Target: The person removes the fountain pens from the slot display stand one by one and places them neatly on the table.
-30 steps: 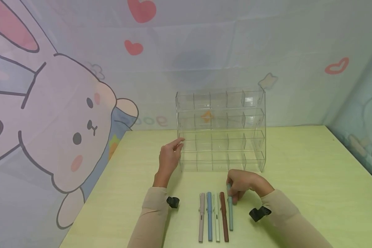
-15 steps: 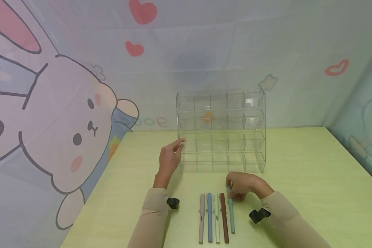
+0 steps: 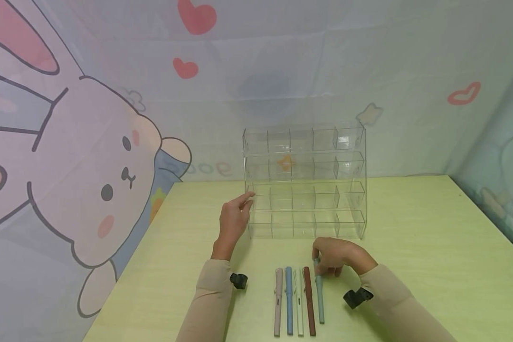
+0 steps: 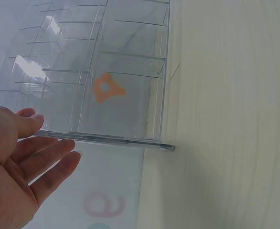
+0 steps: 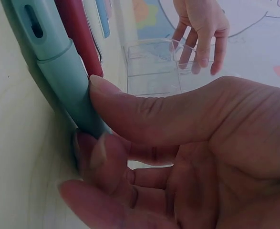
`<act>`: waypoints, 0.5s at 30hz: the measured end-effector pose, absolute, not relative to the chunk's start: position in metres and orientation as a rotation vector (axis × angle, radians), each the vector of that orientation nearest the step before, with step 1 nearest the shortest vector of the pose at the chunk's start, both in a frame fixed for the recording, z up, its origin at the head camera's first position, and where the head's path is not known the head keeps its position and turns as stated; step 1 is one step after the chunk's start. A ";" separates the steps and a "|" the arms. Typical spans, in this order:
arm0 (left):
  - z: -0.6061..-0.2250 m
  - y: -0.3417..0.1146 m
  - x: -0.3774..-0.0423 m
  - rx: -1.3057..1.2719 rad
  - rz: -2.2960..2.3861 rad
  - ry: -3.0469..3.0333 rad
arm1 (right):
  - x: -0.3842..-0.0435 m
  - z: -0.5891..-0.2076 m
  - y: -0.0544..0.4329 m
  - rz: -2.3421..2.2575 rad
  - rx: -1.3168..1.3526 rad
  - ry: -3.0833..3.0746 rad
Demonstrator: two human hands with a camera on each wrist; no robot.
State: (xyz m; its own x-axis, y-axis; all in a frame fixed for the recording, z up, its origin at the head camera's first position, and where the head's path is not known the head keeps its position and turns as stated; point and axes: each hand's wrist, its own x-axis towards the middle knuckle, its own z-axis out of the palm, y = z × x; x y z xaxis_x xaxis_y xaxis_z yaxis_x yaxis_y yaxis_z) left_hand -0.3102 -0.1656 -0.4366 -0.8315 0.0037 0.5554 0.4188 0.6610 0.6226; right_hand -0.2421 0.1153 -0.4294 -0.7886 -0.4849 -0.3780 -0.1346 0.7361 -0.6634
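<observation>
My left hand (image 3: 233,216) grips the left side edge of a clear acrylic rack (image 3: 303,216). In the left wrist view the thumb lies on one side of the panel (image 4: 106,137) and the fingers on the other. My right hand (image 3: 335,254) pinches the upper end of a teal fountain pen (image 3: 320,299) between thumb and fingers, low over the table. The right wrist view shows the pen's barrel window (image 5: 34,21) and the thumb along its side. To its left lie a dark red pen (image 3: 309,304), a pale green pen (image 3: 299,308) and a blue pen (image 3: 289,304).
A pinkish-grey pen (image 3: 278,304) ends the row on the left. The rack has several tiers of divided compartments and stands toward the back of the yellow-green table (image 3: 419,237). A printed cloth backdrop (image 3: 273,57) hangs behind it.
The teal pen's lower end has shifted slightly right and toward me, with the right fingers adjusting at its top. My left hand stays on the rack.
</observation>
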 end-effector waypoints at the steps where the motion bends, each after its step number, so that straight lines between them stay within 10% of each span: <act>1: -0.437 -0.166 -0.310 -0.326 -1.063 -2.360 | -0.242 -0.429 0.115 -0.858 -0.468 2.394; 15: -0.436 -0.165 -0.310 -0.297 -1.062 -2.384 | -0.240 -0.428 0.114 -0.833 -0.487 2.419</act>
State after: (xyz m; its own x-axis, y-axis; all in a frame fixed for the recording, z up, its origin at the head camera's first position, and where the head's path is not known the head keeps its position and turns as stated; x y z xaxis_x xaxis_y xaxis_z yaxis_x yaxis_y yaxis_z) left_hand -0.3099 -0.1652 -0.4365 -0.8464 -0.0074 0.5325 0.3911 0.6701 0.6309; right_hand -0.2396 0.1141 -0.4276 -0.7944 -0.4862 -0.3639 -0.1590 0.7448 -0.6481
